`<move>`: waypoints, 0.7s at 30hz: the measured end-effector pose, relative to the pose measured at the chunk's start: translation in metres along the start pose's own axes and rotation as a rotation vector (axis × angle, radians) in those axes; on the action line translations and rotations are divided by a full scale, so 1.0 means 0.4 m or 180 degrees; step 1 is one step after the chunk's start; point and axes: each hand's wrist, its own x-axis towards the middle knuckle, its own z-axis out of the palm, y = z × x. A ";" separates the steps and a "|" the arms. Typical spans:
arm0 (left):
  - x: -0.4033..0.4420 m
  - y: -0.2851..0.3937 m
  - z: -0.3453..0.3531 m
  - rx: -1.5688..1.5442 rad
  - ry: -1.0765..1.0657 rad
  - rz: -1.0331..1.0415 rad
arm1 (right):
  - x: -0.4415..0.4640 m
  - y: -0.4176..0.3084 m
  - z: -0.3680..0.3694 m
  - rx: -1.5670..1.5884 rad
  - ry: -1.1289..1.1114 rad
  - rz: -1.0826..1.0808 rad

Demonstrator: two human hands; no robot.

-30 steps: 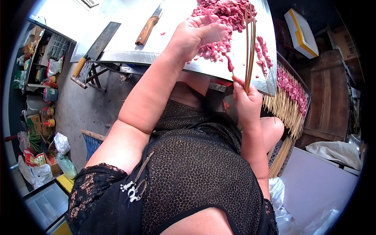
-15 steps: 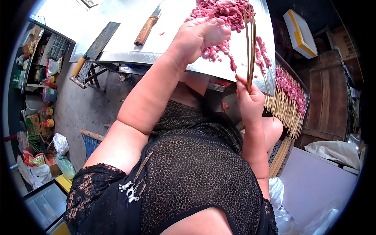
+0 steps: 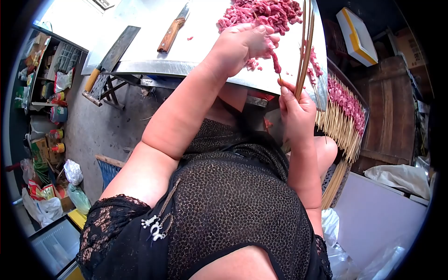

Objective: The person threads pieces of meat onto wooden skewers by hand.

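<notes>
My left hand (image 3: 240,49) is over the metal table (image 3: 154,66), its fingers closed around raw meat on the upper part of a skewer. Below those fingers, a strip of threaded meat (image 3: 276,62) shows on this skewer. My right hand (image 3: 298,109) grips the skewer's lower end between thumb and finger. The same hand also holds a bundle of bare skewers (image 3: 305,56), which point up and away. Just beyond my left hand lies a heap of cut raw meat (image 3: 275,16). Finished-looking meat skewers (image 3: 316,70) rest on the table to the right of the bundle.
A wooden-handled knife (image 3: 171,35) and a cleaver (image 3: 120,46) lie on the table's left part. Many meat skewers (image 3: 345,105) fill a tray at the right, beside bare sticks (image 3: 335,184). A white and yellow foam box (image 3: 357,37) stands farther right.
My left hand has moved slightly right and down and closed around the meat on the skewer. My right hand has risen slightly, and the skewer bundle has shifted right and tilted.
</notes>
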 end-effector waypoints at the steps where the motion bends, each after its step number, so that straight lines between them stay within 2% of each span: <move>1: 0.002 -0.003 -0.001 0.0002 -0.0004 0.0003 | -0.002 -0.001 -0.002 0.0001 0.0001 -0.0005; 3: 0.002 0.002 0.008 -0.0317 0.0294 0.0016 | -0.009 -0.004 -0.004 -0.0568 0.0147 -0.0118; 4: 0.008 -0.002 0.005 -0.0317 0.0292 0.0031 | -0.012 0.013 -0.014 -0.0571 0.0139 -0.0131; 6: 0.016 -0.015 0.004 -0.0472 0.0127 -0.0100 | -0.017 0.049 -0.028 -0.1212 0.0255 -0.0687; 7: 0.011 -0.036 0.014 -0.0365 0.0168 -0.0058 | -0.020 0.061 -0.037 -0.1214 0.0255 -0.0673; 9: 0.008 -0.064 0.036 -0.0763 0.0411 -0.0020 | -0.031 0.052 -0.025 -0.0937 0.0318 -0.0486; 13: 0.022 -0.106 0.046 -0.0583 0.0238 0.0048 | -0.036 0.067 -0.026 -0.0639 0.0179 -0.0288; 15: 0.007 -0.102 0.080 -0.1160 0.0277 0.0184 | -0.041 0.070 -0.017 -0.0047 0.0029 -0.0008; 21: -0.001 -0.108 0.098 -0.1097 0.0132 0.0101 | -0.065 0.066 -0.010 0.0442 -0.0061 0.0130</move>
